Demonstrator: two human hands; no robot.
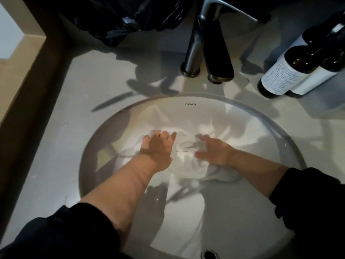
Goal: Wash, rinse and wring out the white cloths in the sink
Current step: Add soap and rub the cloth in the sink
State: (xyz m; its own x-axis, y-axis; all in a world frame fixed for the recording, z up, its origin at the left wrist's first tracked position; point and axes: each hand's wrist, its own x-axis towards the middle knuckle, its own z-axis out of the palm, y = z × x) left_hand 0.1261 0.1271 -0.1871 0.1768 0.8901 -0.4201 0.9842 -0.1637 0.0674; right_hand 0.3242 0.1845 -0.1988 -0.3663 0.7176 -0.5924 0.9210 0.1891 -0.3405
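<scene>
Wet white cloths (188, 161) lie bunched in the bottom of the round white sink (186, 107). My left hand (158, 146) lies on top of the cloths at their left side, fingers curled into the fabric. My right hand (214, 152) is at their right side, its fingers bent around a crumpled fold. Part of the cloth trails out under my right wrist. Both sleeves are dark and pushed up the forearms.
A dark metal faucet (209, 51) stands behind the basin, with no water visibly running. Two dark bottles (291, 70) with white labels stand at the back right. A black plastic bag (130, 17) sits at the back left. The overflow hole (210, 255) is at the near rim.
</scene>
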